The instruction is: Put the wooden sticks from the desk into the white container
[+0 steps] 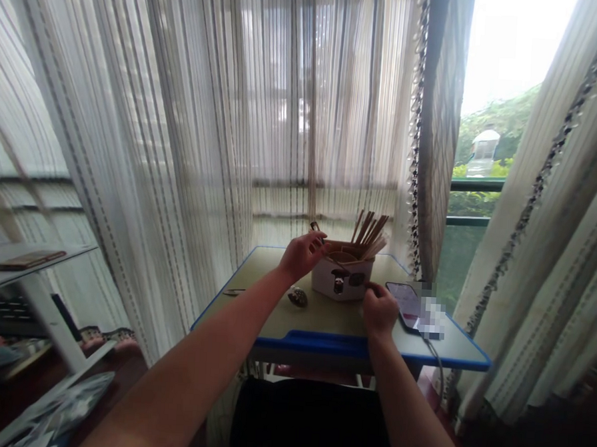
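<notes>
A white utensil holder point(325, 281) with a cartoon-like print stands on the small desk, several wooden chopsticks point(365, 228) upright in its right side. My left hand point(304, 252) is at its left rim, fingers bent beside a dark upright handle end point(314, 225); what it grips is partly hidden. Low at the holder's right side, my right hand point(381, 309) is closed in a pinch. Just left of its fingertips shows a dark oval point(357, 278), perhaps a spoon bowl or a print. A metal slotted spoon point(297, 297) lies by my left forearm.
The desk point(273, 325) has a raised blue edge. A phone point(403, 306) lies on the right, near a cable point(438, 364). A thin metal piece point(233, 291) shows left of my forearm. Sheer curtains point(284, 116) hang behind; another table point(36, 270) stands left.
</notes>
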Action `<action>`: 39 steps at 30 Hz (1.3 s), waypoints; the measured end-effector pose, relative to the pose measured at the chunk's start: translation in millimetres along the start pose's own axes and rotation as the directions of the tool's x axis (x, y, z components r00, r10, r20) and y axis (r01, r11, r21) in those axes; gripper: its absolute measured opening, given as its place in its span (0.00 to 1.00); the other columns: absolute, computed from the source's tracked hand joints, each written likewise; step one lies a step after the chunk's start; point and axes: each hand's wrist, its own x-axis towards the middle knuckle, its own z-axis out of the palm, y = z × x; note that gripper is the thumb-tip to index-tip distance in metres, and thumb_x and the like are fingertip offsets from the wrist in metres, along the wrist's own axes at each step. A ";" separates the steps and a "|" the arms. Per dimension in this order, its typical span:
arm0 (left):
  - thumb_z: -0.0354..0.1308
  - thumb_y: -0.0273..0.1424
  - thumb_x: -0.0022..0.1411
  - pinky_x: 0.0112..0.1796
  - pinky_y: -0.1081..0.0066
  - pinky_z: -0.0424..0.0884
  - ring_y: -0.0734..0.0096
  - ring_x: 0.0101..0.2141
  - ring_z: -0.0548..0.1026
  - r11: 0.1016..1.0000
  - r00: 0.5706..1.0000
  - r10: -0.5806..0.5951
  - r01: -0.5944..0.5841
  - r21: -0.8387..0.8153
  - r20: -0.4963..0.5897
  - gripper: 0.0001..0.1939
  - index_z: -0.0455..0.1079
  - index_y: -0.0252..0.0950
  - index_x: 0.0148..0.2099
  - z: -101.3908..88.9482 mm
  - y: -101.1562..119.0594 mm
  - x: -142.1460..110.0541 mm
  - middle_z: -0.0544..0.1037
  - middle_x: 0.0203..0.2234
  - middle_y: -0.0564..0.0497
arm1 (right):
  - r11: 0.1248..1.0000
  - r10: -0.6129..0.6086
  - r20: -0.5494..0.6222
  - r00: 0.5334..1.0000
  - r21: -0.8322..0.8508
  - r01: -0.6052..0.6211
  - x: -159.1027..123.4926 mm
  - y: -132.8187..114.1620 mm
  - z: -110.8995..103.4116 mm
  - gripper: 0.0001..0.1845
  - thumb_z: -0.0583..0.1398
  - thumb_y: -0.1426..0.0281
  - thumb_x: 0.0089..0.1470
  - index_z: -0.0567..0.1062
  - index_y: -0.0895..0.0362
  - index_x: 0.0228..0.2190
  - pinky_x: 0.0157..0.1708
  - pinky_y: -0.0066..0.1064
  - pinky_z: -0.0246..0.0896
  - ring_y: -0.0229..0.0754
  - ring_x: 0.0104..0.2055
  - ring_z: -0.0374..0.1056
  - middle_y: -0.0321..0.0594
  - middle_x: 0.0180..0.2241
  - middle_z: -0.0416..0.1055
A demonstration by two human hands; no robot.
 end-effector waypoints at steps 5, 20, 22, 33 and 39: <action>0.54 0.40 0.53 0.24 0.79 0.67 0.80 0.21 0.71 0.942 0.989 -0.088 0.045 -0.332 -0.117 0.19 0.61 0.34 0.44 -10.4 20.2 19.5 0.72 0.24 0.53 | 0.989 -0.137 -0.009 0.991 0.047 0.137 17.5 -23.2 -12.5 0.17 0.52 0.63 0.43 0.75 0.57 0.30 0.32 0.30 0.55 0.44 0.31 0.66 0.42 0.27 0.73; 0.55 0.38 0.53 0.23 0.79 0.64 0.82 0.22 0.67 0.958 0.942 0.135 -0.203 -0.204 -0.306 0.11 0.66 0.35 0.32 -33.1 50.4 92.3 0.69 0.21 0.56 | 0.838 -0.538 0.397 0.744 0.154 0.524 89.6 -89.4 16.8 0.12 0.56 0.65 0.47 0.76 0.57 0.31 0.28 0.24 0.55 0.37 0.28 0.67 0.38 0.26 0.73; 0.55 0.38 0.53 0.23 0.79 0.64 0.81 0.23 0.67 0.959 0.948 0.139 -0.201 -0.198 -0.288 0.10 0.66 0.35 0.32 -31.5 47.1 93.6 0.70 0.21 0.56 | 0.810 -0.568 0.396 0.722 0.111 0.576 90.7 -88.5 20.4 0.12 0.55 0.64 0.49 0.76 0.56 0.30 0.29 0.24 0.54 0.37 0.29 0.66 0.38 0.26 0.73; 0.52 0.39 0.55 0.24 0.78 0.65 0.80 0.24 0.69 0.965 0.952 0.113 -0.173 -0.197 -0.283 0.11 0.65 0.35 0.31 -29.5 19.9 82.8 0.70 0.21 0.56 | 0.808 -0.546 0.328 0.770 -0.037 0.589 98.3 -74.5 36.4 0.14 0.52 0.70 0.51 0.73 0.58 0.38 0.39 0.27 0.54 0.39 0.38 0.65 0.42 0.35 0.71; 0.50 0.39 0.57 0.24 0.78 0.63 0.80 0.22 0.67 0.991 0.959 0.063 -0.094 -0.099 -0.277 0.13 0.65 0.35 0.27 -31.7 -0.7 68.3 0.68 0.18 0.56 | 0.796 -0.520 0.359 0.775 -0.126 0.592 93.7 -67.8 38.2 0.13 0.51 0.73 0.51 0.74 0.60 0.35 0.39 0.27 0.54 0.39 0.37 0.64 0.44 0.33 0.71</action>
